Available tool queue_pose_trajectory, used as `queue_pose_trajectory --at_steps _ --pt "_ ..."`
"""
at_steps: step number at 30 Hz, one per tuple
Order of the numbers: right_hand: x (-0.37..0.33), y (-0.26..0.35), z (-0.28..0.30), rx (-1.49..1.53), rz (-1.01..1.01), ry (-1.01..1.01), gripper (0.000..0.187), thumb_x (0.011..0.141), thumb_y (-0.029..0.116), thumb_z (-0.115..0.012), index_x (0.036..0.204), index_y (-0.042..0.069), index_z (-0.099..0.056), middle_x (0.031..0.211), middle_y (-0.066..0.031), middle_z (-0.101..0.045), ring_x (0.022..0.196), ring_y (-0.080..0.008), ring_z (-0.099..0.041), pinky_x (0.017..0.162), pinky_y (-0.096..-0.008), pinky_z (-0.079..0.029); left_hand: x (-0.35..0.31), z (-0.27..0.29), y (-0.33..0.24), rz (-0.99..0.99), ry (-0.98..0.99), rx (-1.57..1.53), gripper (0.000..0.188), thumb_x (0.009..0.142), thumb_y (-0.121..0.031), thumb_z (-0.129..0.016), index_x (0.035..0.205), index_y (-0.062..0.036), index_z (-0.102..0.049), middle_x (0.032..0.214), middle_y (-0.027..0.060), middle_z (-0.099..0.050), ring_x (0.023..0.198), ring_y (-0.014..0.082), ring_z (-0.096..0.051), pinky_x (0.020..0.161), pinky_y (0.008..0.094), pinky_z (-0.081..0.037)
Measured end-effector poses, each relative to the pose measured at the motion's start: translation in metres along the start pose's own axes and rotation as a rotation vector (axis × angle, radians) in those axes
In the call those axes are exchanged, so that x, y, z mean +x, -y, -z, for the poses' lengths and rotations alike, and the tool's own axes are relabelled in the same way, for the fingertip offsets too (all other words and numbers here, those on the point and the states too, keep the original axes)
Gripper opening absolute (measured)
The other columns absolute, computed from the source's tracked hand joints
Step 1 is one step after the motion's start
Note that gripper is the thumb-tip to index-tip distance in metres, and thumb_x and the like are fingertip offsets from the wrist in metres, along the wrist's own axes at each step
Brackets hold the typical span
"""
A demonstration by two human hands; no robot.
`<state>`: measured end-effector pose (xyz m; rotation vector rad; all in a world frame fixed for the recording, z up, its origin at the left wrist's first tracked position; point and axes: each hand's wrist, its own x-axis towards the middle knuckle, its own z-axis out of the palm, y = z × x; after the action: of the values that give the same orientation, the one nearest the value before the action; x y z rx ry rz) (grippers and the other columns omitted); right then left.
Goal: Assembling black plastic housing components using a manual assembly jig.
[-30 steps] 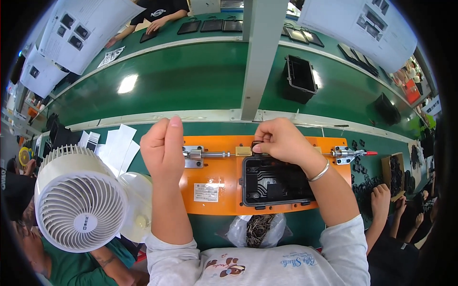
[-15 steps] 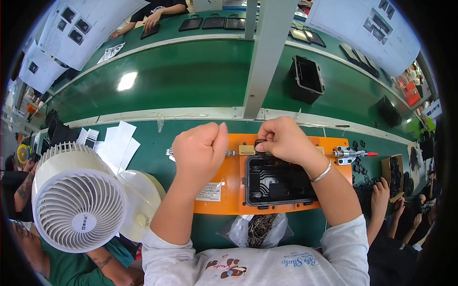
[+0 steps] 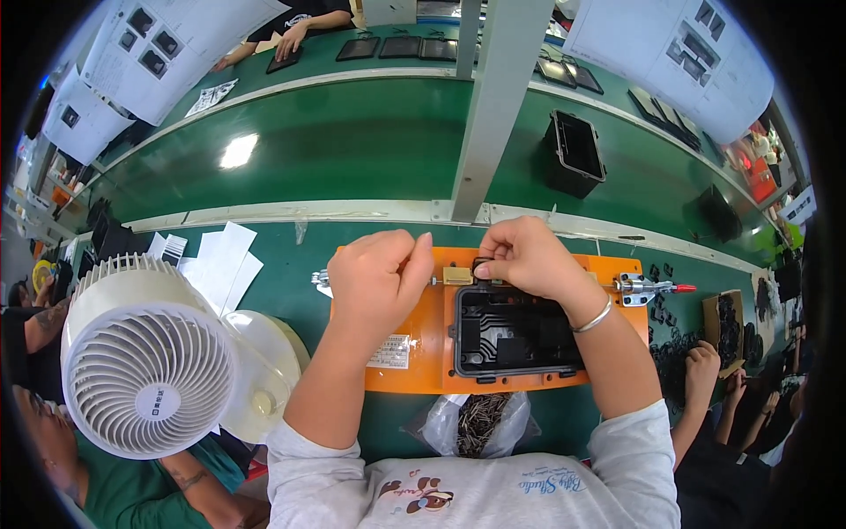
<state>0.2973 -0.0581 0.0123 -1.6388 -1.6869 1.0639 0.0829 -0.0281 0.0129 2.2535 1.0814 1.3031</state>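
My left hand [image 3: 381,278] is closed in a fist above the left end of an orange fixture plate [image 3: 423,375]; whatever it grips, if anything, is hidden. Behind it, part of a metal toggle clamp [image 3: 322,280] shows. My right hand [image 3: 533,260] pinches a small black part [image 3: 481,268] between thumb and fingers, beside a brass block [image 3: 457,276]. That part is at the upper left corner of an open black plastic case [image 3: 480,339], which sits on the plate. A second toggle clamp [image 3: 641,289] with a red handle tip is on the plate's right end.
A white fan [image 3: 150,379] stands at left, near loose papers [image 3: 220,264]. A bag of screws [image 3: 480,423] lies in front of the plate. Small black parts [image 3: 674,353], a cardboard box [image 3: 724,326] and a co-worker's hand [image 3: 702,366] are at right. A metal post [image 3: 485,123] rises ahead.
My left hand has shifted slightly right over the plate. My right hand keeps its pinch on the small black part. The whole view has moved a little.
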Motion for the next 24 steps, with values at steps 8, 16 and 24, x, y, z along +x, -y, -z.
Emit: queue_pose_trajectory --at_steps 8,16,24 --pt "-0.001 -0.005 0.001 0.08 0.0 0.017 0.015 0.072 0.008 -0.075 0.075 -0.002 -0.065 0.064 -0.0066 -0.063 0.057 -0.0122 -0.058 0.054 -0.0266 -0.046 0.015 0.053 0.018 0.301 -0.535 -0.753 0.038 0.097 -0.022 -0.05 0.062 -0.008 -0.044 0.053 -0.001 -0.038 0.046 0.0093 -0.031 0.044 0.0244 -0.026" --pt "-0.003 0.0 0.004 0.141 -0.038 0.029 0.014 0.074 0.009 -0.073 0.075 -0.002 -0.065 0.064 -0.0048 -0.062 0.059 -0.01 -0.056 0.055 -0.0258 -0.046 -0.012 0.072 0.098 0.457 -0.89 -1.139 0.019 0.097 -0.021 -0.048 0.084 -0.0073 -0.047 0.074 0.0036 -0.047 0.063 0.0121 -0.043 0.059 0.0289 -0.038" --pt "-0.068 0.01 0.04 -0.348 0.244 -0.419 0.019 0.073 0.009 -0.075 0.076 -0.003 -0.06 0.064 -0.0067 -0.058 0.054 -0.0113 -0.054 0.052 -0.0245 -0.044 -0.027 0.054 0.059 0.318 -0.4 0.694 0.023 0.086 -0.019 -0.064 0.101 -0.0032 -0.055 0.111 0.0177 -0.054 0.108 0.0346 -0.05 0.092 0.0467 -0.036"
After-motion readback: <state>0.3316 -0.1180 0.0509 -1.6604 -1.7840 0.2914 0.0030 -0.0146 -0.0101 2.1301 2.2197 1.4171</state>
